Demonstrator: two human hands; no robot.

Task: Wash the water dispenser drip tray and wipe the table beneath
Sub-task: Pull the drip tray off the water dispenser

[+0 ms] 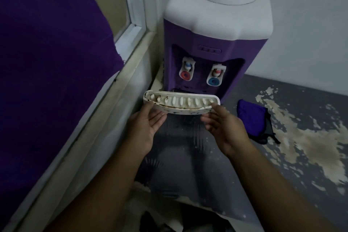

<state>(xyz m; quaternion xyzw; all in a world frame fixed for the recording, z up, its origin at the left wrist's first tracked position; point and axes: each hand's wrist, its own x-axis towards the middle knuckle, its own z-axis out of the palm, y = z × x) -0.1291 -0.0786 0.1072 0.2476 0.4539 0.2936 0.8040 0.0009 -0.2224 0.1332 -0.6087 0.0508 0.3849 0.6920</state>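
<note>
A white drip tray (180, 104), stained brown along its slotted grille, is held just in front of the base of the purple and white water dispenser (212, 43). My left hand (146, 126) supports its left end with thumb on the edge and fingers spread beneath. My right hand (224, 124) pinches the right end between thumb and fingers. The dispenser stands on a grey table (188, 165) whose surface is worn. A purple cloth (254, 118) lies on the table to the right of the tray.
The table's grey coating has peeled in large beige patches (310, 141) on the right. A window frame and sill (120, 73) run along the left, with a purple curtain (47, 62) beside them. A white wall stands behind the dispenser.
</note>
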